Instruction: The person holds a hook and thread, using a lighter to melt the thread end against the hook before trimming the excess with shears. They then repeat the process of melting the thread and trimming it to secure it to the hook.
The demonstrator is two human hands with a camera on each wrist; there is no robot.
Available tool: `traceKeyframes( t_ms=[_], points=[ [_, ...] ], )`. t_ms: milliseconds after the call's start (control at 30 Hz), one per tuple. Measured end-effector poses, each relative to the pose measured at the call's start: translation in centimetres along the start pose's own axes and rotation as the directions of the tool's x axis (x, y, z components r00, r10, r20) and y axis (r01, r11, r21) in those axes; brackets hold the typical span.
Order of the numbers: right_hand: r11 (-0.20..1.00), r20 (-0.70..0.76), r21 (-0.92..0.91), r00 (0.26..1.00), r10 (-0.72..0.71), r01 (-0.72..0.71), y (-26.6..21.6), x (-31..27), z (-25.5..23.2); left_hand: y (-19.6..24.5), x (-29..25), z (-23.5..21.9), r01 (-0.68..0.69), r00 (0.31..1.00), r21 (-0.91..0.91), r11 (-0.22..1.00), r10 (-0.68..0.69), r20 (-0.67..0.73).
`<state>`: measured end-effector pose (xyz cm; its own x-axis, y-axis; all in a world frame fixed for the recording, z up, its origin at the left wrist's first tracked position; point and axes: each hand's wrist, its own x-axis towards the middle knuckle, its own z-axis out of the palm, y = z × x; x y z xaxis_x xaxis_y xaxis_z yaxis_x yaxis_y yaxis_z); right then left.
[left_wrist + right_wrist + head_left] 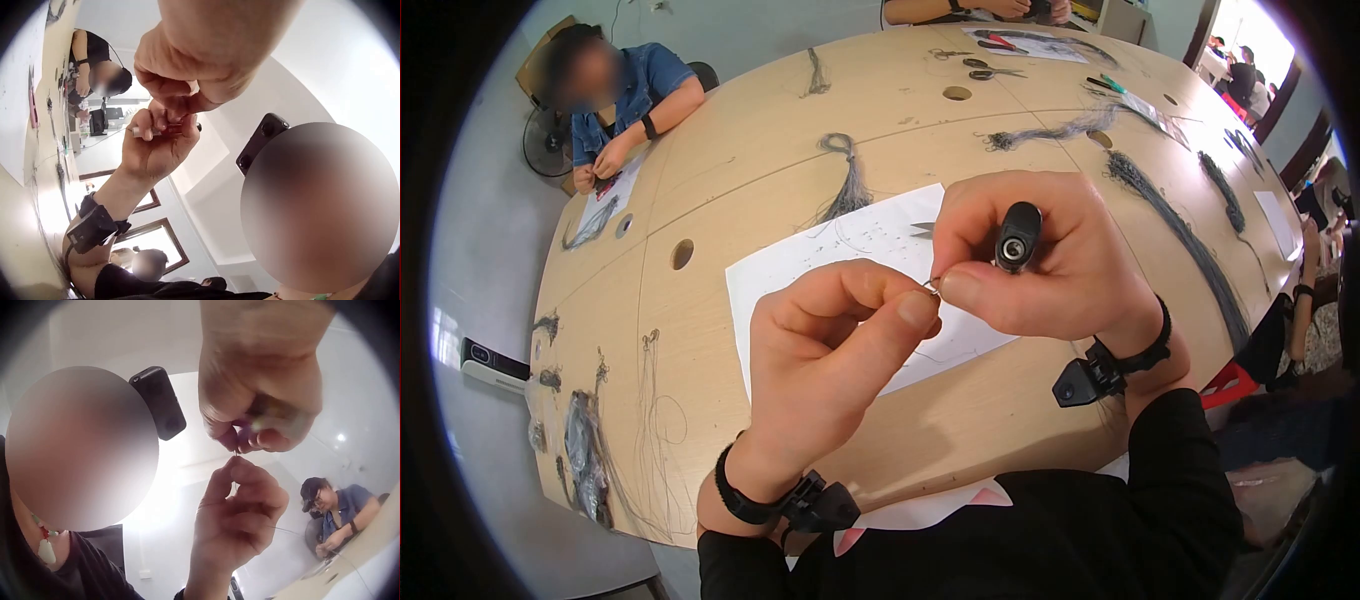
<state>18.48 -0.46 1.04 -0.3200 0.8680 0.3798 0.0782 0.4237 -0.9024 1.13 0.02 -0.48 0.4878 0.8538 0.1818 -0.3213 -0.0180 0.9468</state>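
In front of me my left hand [830,345] pinches a thin wire [931,287] between thumb and forefinger. The wire's tail [284,530] trails away behind that hand in the right wrist view. My right hand [1050,260] meets it fingertip to fingertip, its thumb and forefinger pinching right at the wire's end. Curled into the same right hand is a black pen-like tool [1018,238], with a round metal socket facing me. Both hands are raised over a white printed sheet [790,285]; the tool's far end is hidden by the fingers.
A bundle of grey wires [845,180] lies beyond the sheet, and a longer bundle [1190,250] at right. Scissor blades [922,230] show beside my right hand. Loose wires [655,400] and a plastic bag [585,450] lie left. Another person [630,100] sits across the table.
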Motion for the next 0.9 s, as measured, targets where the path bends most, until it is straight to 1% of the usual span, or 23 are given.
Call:
traceKeyframes(
  t_ms=[33,67,100,133,167,233,267,333,367,433,467,567,633,667,733,767,833,867,900],
  points=[
    [1.000,-0.031,-0.008,1.000,-0.006,0.006,0.0,0.0,0.2,-0.1,0.0,0.0,-0.029,1.000,0.076,0.997,0.030,-0.008],
    [1.000,-0.062,-0.016,0.998,-0.012,0.011,0.0,0.0,0.3,-0.3,0.1,0.1,-0.029,1.000,0.076,0.997,0.030,-0.007],
    [1.000,-0.064,-0.016,0.998,-0.013,0.012,0.0,0.1,0.4,-0.7,0.1,0.2,-0.163,0.984,0.219,0.962,0.175,-0.034],
    [1.000,-0.089,-0.014,0.996,-0.003,0.001,0.0,0.1,0.4,-0.9,0.1,0.3,-0.284,0.947,0.360,0.889,0.318,-0.040],
    [1.000,-0.114,-0.011,0.993,0.007,-0.009,-0.1,0.1,0.5,-1.0,0.2,0.4,-0.284,0.947,0.360,0.889,0.318,-0.039],
    [1.000,-0.124,-0.015,0.992,-0.007,0.005,0.0,0.1,0.4,-1.1,0.4,0.4,-0.397,0.885,0.494,0.773,0.465,-0.016],
    [1.000,-0.132,-0.020,0.991,-0.019,0.017,0.0,0.1,0.3,-1.1,0.4,0.4,-0.398,0.885,0.494,0.773,0.465,-0.015],
    [1.000,-0.132,-0.005,0.991,-0.008,0.007,-0.1,0.1,0.5,-1.1,0.4,0.3,-0.444,0.839,0.609,0.657,0.544,0.024],
    [1.000,-0.131,0.010,0.991,0.005,-0.003,-0.2,0.1,0.6,-1.2,0.4,0.2,-0.444,0.839,0.609,0.658,0.544,0.024],
    [1.000,-0.132,-0.016,0.991,-0.014,0.012,0.2,0.1,0.7,-1.3,0.7,0.2,-0.531,0.767,0.656,0.537,0.634,0.101],
    [0.999,-0.131,-0.043,0.991,-0.033,0.027,0.3,0.0,0.7,-1.3,0.6,0.3,-0.531,0.767,0.656,0.537,0.633,0.103],
    [0.998,-0.113,-0.042,0.993,-0.041,0.037,0.5,0.0,0.7,-1.2,0.5,0.5,-0.537,0.753,0.680,0.500,0.647,0.119],
    [0.999,-0.117,-0.044,0.993,-0.030,0.025,0.4,0.0,0.8,-1.2,0.5,0.4,-0.531,0.733,0.743,0.407,0.661,0.162],
    [0.999,-0.122,-0.046,0.992,-0.019,0.013,0.4,0.0,0.8,-1.2,0.6,0.3,-0.531,0.733,0.743,0.407,0.661,0.162],
    [0.999,-0.129,-0.027,0.991,-0.033,0.030,0.6,0.0,0.8,-1.2,0.7,0.1,-0.564,0.660,0.801,0.201,0.692,0.291],
    [0.999,-0.137,-0.008,0.989,-0.048,0.047,0.6,0.0,0.8,-1.3,0.8,0.1,-0.565,0.660,0.801,0.200,0.692,0.292],
    [0.999,-0.143,-0.024,0.989,-0.048,0.045,0.1,-0.1,0.7,-1.5,0.9,0.2,-0.582,0.672,0.751,0.312,0.705,0.228],
    [0.998,-0.147,-0.040,0.988,-0.048,0.042,0.0,-0.2,0.7,-1.5,0.9,0.2,-0.583,0.671,0.750,0.312,0.705,0.229],
    [0.998,-0.147,-0.040,0.988,-0.048,0.043,0.0,-0.2,0.6,-1.6,0.8,0.2,-0.573,0.704,0.702,0.424,0.693,0.156]
  ],
)
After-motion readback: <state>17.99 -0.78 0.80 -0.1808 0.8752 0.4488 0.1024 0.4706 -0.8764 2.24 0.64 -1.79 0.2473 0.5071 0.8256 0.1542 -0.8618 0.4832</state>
